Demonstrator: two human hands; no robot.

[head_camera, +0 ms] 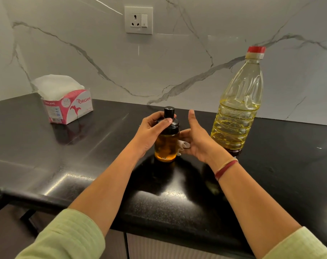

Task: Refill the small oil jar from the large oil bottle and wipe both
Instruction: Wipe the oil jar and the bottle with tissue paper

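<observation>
A home kitchen. A polished black stone bench [84, 165] with a rounded front edge runs along a white marble-look backsplash [177, 62] veined in grey, and turns a corner at the left. Set into that wall is 1 white socket plate [138, 20] with a switch beside it. Cabinet fronts [159, 247] show under the bench edge. On the bench stand household cooking goods: a large oil bottle [237, 109] of clear plastic with a red cap, partly full of yellow oil, a small oil jar [166, 146] with a black lid, and an opened box of tissues [73, 109] printed ORIGAMI.
</observation>
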